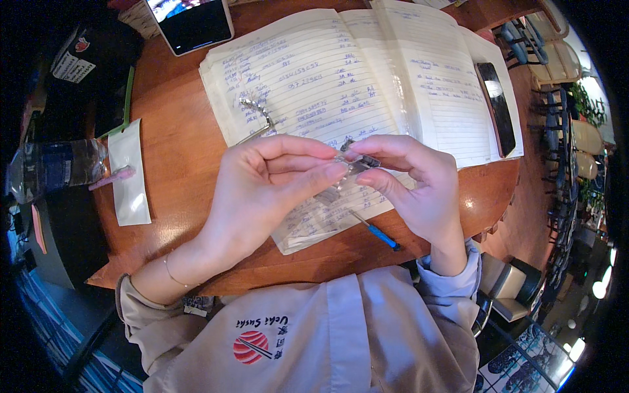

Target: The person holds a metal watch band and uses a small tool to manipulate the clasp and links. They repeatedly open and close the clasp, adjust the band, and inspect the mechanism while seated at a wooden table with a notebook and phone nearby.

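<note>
Beige cloth of the jacket [314,340] fills the nearest part of the view, with a red round emblem on the chest; its lower part is cut off by the edge. Above it, the left hand [262,187] and the right hand [419,180] meet over the bench [177,154]. Both hands are closed at the fingertips, and they grip 1 small piece [370,162] between them, over the notebook [314,85]. The piece seems partly dark, partly clear, but the fingers cover much of it, so its exact form I cannot tell. Just below, something clear and shiny is hard to make out.

A screwdriver [383,237] with a blue handle lies near the right hand, its tip on the paper. Beyond the left hand, a curved metal chain [265,116] rests on the page. At left, a white packet [129,180] lies beside a clear bottle [62,167], which is dim toward the dark rim. At right, a dark phone [496,108] rests on the pages. Farthest, another phone [193,29] is cut by the upper edge.
</note>
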Available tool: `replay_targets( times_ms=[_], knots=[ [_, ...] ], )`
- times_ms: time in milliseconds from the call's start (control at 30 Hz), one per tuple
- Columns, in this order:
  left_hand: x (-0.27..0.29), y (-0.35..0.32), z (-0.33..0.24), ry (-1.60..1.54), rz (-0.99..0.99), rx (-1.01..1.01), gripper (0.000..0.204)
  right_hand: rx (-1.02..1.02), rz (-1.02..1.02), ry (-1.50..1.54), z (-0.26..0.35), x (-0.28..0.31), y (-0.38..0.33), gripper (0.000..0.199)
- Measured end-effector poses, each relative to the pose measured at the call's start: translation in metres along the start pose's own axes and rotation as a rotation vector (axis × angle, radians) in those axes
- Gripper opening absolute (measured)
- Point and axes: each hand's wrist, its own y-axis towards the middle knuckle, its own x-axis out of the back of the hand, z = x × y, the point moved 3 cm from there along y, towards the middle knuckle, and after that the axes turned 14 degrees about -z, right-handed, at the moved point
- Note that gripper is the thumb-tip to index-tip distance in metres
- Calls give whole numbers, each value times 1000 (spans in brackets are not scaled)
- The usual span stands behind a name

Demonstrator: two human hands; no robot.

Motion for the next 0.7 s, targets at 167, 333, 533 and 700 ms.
replay_targets(
  times_ms=[167, 333, 533, 700],
  knots=[
    [1, -1, 0, -47, 6, 11, 22, -50, 98, 70, -6, -1, 2, 28],
    [0, 0, 0, -74, 13, 17, 21, -161, 147, 142, -8, -1, 2, 29],
    [1, 1, 3, -93, 35, 24, 21, -18, 173, 80, -6, -2, 5, 29],
    [2, 2, 4, -94, 45, 40, 22, 78, 169, 41, 0, -1, 10, 28]
  ],
)
